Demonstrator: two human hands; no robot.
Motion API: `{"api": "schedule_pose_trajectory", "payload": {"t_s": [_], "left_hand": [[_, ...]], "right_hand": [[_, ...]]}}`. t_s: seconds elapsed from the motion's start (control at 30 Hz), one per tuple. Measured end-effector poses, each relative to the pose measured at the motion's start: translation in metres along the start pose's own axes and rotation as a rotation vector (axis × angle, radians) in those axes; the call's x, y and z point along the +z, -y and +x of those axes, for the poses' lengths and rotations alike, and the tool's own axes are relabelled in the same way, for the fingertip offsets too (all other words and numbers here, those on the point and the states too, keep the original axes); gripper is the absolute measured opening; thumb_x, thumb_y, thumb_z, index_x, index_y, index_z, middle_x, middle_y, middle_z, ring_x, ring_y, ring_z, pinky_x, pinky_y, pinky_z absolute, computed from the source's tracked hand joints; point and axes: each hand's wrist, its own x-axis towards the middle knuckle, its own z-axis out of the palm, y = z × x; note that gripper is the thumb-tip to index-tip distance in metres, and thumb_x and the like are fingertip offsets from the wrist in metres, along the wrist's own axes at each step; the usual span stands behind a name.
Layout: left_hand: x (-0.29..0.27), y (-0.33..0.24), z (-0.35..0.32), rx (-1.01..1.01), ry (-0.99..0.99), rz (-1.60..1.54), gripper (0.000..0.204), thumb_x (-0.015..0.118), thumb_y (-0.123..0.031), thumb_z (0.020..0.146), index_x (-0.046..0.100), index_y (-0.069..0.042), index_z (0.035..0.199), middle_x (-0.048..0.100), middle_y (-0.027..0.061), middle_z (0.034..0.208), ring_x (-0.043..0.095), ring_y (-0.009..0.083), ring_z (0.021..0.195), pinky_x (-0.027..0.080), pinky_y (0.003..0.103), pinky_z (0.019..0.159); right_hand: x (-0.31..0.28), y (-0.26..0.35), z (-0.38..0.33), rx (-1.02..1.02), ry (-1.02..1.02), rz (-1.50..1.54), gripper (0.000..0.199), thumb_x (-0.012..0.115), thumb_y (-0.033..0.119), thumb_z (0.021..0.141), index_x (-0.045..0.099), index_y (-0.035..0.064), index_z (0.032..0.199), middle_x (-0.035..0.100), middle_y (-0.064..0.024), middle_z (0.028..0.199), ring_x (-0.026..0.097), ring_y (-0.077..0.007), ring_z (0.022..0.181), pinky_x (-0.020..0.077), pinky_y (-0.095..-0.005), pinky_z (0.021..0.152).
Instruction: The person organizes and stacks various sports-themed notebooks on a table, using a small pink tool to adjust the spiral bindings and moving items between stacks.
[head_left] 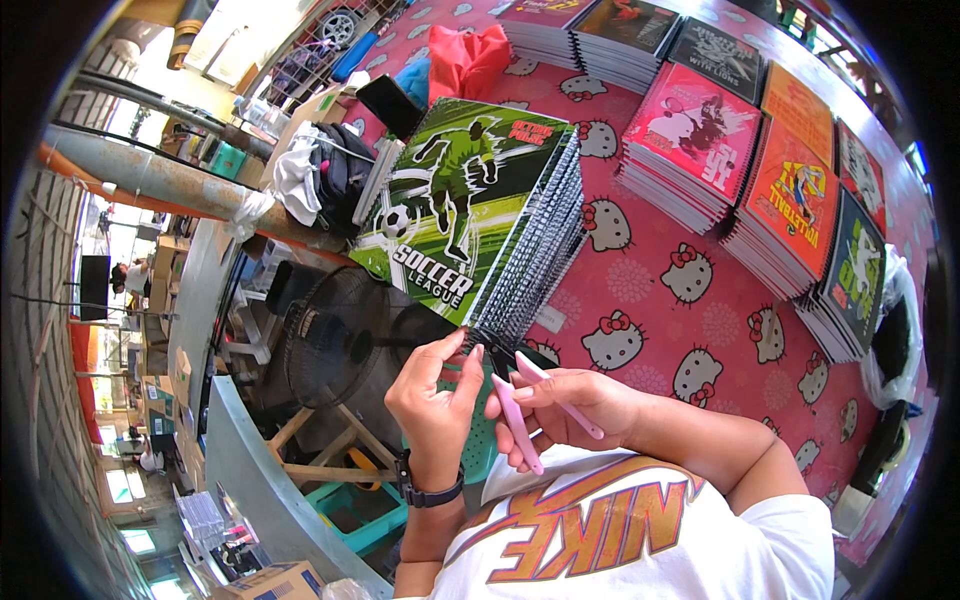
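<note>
A tall stack of spiral-bound notebooks (450, 200) with a green, black and white soccer player cover lies in front of me, its black coils (530, 265) along the right side. At the stack's near lower corner, my left hand (432, 385) has thumb and index finger closed on the end of a spiral coil. My right hand (585, 405) grips pliers with pink handles (514, 425). Their dark jaws (497, 358) point at that same corner, close beside my left fingertips. Exactly where the jaws meet the coil is too small to tell.
More notebook stacks (690, 130) in pink, orange and dark covers stand at the right on the pink patterned tablecloth (660, 350). A black phone (390, 107) and red cloth (465, 62) lie behind my stack. Left of the table are a fan (335, 335) and teal crate (350, 510).
</note>
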Motion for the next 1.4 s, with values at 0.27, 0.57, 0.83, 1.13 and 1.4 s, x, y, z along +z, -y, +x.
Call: {"api": "schedule_pose_trajectory", "payload": {"t_s": [0.27, 0.57, 0.83, 1.13, 1.4], "left_hand": [[0.0, -0.001, 0.0, -0.003, 0.012, 0.003, 0.019, 0.069, 0.001, 0.072, 0.065, 0.003, 0.09, 0.064, 0.01, 0.077, 0.061, 0.0128, 0.063, 0.049, 0.024, 0.056], [0.0, 0.001, 0.0, 0.029, 0.0, 0.009, 0.022, 0.07, 0.002, 0.069, 0.065, 0.002, 0.09, 0.063, 0.0107, 0.075, 0.061, 0.0146, 0.059, 0.049, 0.024, 0.052], [0.001, 0.001, -0.002, -0.005, 0.001, -0.017, 0.018, 0.07, 0.0, 0.071, 0.064, 0.003, 0.088, 0.064, 0.0101, 0.075, 0.061, 0.0134, 0.06, 0.049, 0.023, 0.053], [-0.001, 0.0, 0.001, -0.09, 0.073, 0.013, 0.017, 0.068, -0.007, 0.075, 0.063, 0.004, 0.087, 0.063, 0.0092, 0.074, 0.06, 0.0129, 0.059, 0.046, 0.024, 0.05], [0.001, 0.008, -0.003, -0.173, 0.057, -0.117, 0.017, 0.068, -0.008, 0.075, 0.063, 0.004, 0.087, 0.064, 0.0089, 0.079, 0.059, 0.0121, 0.062, 0.047, 0.023, 0.051]], "right_hand": [[-0.008, -0.001, 0.002, -0.019, 0.035, -0.014, 0.028, 0.048, 0.028, 0.091, 0.051, 0.0033, 0.103, 0.059, -0.0093, 0.084, 0.061, -0.0201, 0.075, 0.0486, -0.0322, 0.069], [-0.002, -0.002, 0.002, -0.058, -0.149, -0.04, 0.025, 0.051, 0.024, 0.09, 0.054, 0.0004, 0.095, 0.058, -0.0131, 0.072, 0.06, -0.0226, 0.059, 0.0471, -0.0314, 0.05], [-0.003, -0.006, -0.002, -0.029, -0.032, -0.005, 0.029, 0.049, 0.027, 0.092, 0.051, 0.0017, 0.106, 0.06, -0.0126, 0.09, 0.061, -0.02, 0.079, 0.0488, -0.0328, 0.07], [-0.019, -0.003, 0.003, 0.029, 0.095, 0.06, 0.034, 0.045, 0.032, 0.091, 0.05, 0.0036, 0.11, 0.06, -0.0134, 0.096, 0.061, -0.023, 0.088, 0.0463, -0.0362, 0.08], [-0.033, 0.009, -0.019, -0.68, -0.739, -1.851, 0.041, 0.07, 0.021, 0.065, 0.056, 0.0082, 0.101, 0.052, -0.0108, 0.088, 0.05, -0.0266, 0.082, 0.0412, -0.0381, 0.073]]}}
